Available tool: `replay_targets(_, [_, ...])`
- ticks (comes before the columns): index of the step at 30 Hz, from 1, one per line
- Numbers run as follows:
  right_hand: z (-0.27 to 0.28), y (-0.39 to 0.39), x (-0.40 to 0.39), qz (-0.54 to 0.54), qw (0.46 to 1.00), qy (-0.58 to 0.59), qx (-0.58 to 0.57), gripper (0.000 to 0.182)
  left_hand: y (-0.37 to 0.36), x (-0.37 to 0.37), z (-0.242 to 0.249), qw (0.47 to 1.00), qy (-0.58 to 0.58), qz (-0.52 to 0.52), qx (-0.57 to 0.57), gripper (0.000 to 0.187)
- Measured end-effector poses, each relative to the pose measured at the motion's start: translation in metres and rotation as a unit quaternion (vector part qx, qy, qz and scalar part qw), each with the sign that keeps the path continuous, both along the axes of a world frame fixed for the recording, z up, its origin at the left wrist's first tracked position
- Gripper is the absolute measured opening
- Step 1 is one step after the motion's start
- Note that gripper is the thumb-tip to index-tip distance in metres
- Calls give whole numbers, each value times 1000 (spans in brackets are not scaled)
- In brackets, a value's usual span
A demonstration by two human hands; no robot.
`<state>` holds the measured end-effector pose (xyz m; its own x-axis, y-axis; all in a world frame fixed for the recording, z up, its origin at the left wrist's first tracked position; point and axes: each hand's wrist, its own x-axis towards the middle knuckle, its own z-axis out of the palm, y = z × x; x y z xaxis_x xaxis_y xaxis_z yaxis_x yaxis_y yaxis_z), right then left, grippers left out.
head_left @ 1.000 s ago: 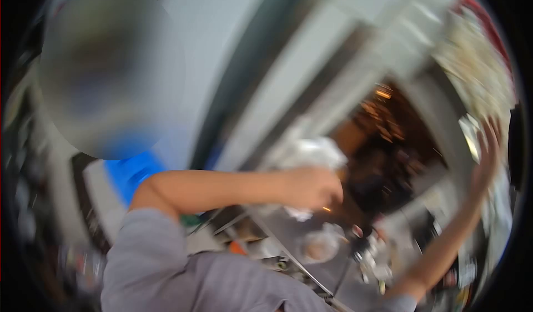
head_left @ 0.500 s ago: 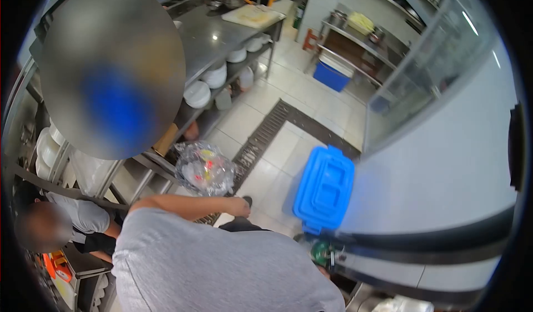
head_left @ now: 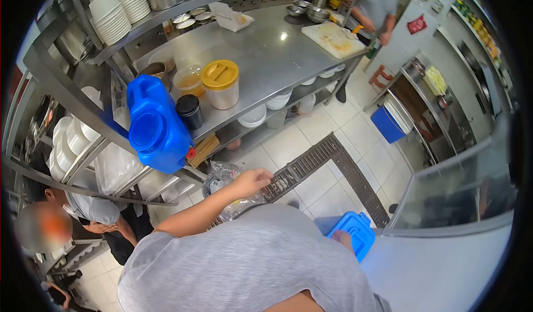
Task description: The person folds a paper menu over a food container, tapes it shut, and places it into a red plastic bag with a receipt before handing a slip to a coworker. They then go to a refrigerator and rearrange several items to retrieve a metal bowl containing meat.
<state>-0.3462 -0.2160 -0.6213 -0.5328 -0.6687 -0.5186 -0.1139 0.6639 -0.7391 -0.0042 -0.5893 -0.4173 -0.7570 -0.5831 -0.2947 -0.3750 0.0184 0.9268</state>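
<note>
"What's the left hand (head_left: 252,183) doing?"
"It's released, fingers loosely bent. The crumpled clear plastic bag (head_left: 219,173) lies just beneath that hand and wrist, partly hidden by the forearm; I can't tell whether they touch."
"And the right hand (head_left: 342,238)?"
"Against the near edge of the bright blue, rectangular plastic lid (head_left: 362,233), as seen from above. The shirt hides part of the hand, so I can't tell if it grasps."
"Anything else near the left?"
"The dark metal floor grate (head_left: 302,166) runs just past its fingertips, and the big blue plastic jug (head_left: 158,129) stands off to its left."
</note>
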Motion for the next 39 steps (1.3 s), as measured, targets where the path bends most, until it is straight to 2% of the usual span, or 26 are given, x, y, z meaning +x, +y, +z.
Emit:
replay_targets(2, [4,-78,-49,-60,992,-109,10,10,-17,-3,7,999,-5,41,26,26])
replay_targets(3, [12,-125,-69,-114,968,-221,24,11,-29,-6,5,999,9,45,-15,26])
replay_targets(5, [59,-222,-68,-92,990,-101,33,18,-63,-21,7,996,17,61,-61,26])
replay_targets(9, [104,-398,-97,-29,989,-131,-62,27,-140,-72,4,984,14,137,-117,27])
replay_targets(11, [97,-508,-119,40,982,-145,-116,27,-184,-99,-5,954,-22,192,-231,27])
replay_targets(13, [117,-628,-117,139,965,-114,-192,23,-227,-125,-31,932,-10,240,-270,26])
replay_targets(15, [124,-758,-114,291,926,34,-238,19,-270,-150,-51,877,-52,342,-333,25])
replay_targets(16, [109,-828,-115,353,888,149,-255,22,-288,-157,-70,850,-108,360,-369,35])
replay_targets(17, [132,-880,-96,380,856,181,-299,24,-302,-165,-79,849,-122,371,-356,35])
replay_targets(19, [132,-992,-71,410,808,222,-360,27,-332,-173,-91,780,-213,403,-428,49])
replay_targets(21, [118,-1091,-47,402,706,406,-419,30,-337,-178,-88,783,-243,404,-407,53])
replay_targets(23, [112,-1172,-26,331,645,466,-506,29,-344,-178,-93,783,-268,411,-381,58])
replay_targets(24, [126,-1194,-16,428,668,513,-328,28,-342,-177,-95,791,-267,409,-369,59])
replay_targets(25, [141,-1214,-7,527,636,545,-144,27,-342,-177,-98,796,-264,410,-359,60])
replay_targets(26, [136,-1233,2,541,608,572,-102,26,-343,-177,-93,792,-275,415,-354,59])
replay_targets(29, [118,-1279,5,514,586,593,-201,23,-343,-176,-94,785,-275,430,-351,58])
replay_targets(32, [101,-1286,-3,523,559,575,-289,20,-343,-176,-90,783,-291,435,-337,56])
replay_targets(35, [96,-1261,0,547,515,545,-371,18,-341,-175,-93,780,-292,435,-341,55])
replay_targets(38, [99,-1209,14,543,440,517,-494,15,-340,-176,-93,780,-294,428,-349,53])
replay_targets(39, [108,-1181,23,581,436,521,-448,14,-340,-176,-94,781,-290,428,-350,53])
